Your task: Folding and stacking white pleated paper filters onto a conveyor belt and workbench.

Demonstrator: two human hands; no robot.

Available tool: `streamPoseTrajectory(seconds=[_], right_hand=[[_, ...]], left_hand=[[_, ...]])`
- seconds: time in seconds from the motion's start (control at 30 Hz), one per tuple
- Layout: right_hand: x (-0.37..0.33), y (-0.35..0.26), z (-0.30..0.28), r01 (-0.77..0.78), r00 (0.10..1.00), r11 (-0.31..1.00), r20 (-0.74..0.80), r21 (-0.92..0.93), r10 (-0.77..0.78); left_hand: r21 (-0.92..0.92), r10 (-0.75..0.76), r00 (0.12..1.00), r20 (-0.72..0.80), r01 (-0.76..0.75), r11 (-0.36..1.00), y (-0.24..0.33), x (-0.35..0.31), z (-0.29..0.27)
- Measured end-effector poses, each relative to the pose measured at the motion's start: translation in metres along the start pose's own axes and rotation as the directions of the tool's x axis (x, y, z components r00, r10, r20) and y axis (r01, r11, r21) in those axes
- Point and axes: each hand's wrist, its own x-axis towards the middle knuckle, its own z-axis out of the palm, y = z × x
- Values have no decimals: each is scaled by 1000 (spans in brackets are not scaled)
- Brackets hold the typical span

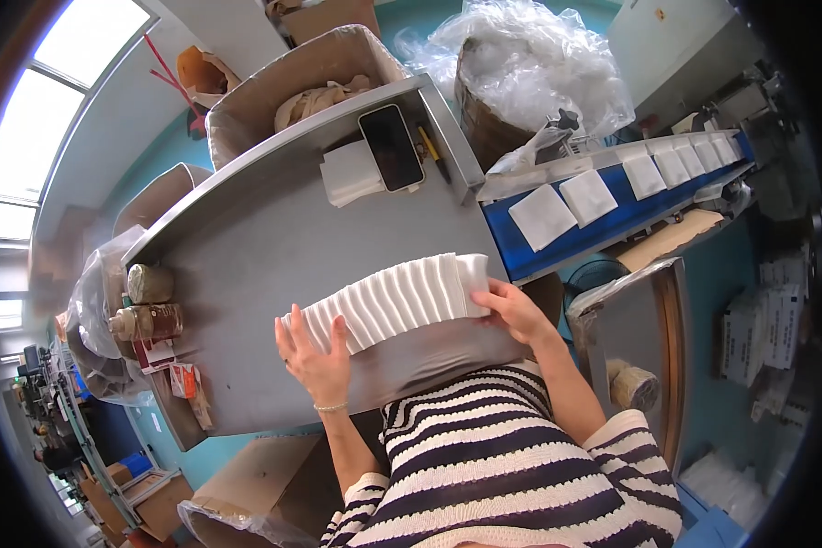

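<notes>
A long row of folded white cloths (388,303) lies in a slight curve along the near side of the grey metal table, the pieces overlapping side by side. At its left end my left hand (317,359) holds the row between thumb and spread fingers. My right hand (513,310) grips the other end, thumb at the edge of the last cloth; its other fingertips are partly hidden. To the right, more folded white cloths (587,196) lie spaced out on a blue conveyor belt (518,262).
On the table are a phone (392,149), white cloths (350,173) beside it and a yellow-black pen (434,153). A tape roll (151,283) and a bottle (144,323) stand at the left edge. Beyond the raised rim are a cardboard box (237,128) and clear plastic bags (539,73).
</notes>
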Motion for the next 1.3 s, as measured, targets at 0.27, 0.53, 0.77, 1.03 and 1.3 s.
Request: streamPoseTrajectory(seconds=[0.27,0.53,0.77,1.03,1.3], right_hand=[[6,-1,7,155,935,981,-305,-113,-183],[24,-8,20,259,948,963,-173,-73,-268],[11,1,35,336,800,743,-241,-578,-549],[12,7,-8,157,960,978,-254,137,-119],[8,-5,31,314,868,785,-173,-535,-465]], left_hand=[[-46,89,995,37,-87,995,14,-4,1],[-17,73,997,27,-73,997,14,-5,4],[-66,54,997,53,-50,997,25,-4,3],[-22,15,1000,10,-15,1000,16,-2,4],[-190,67,998,3,-65,980,30,-5,8]])
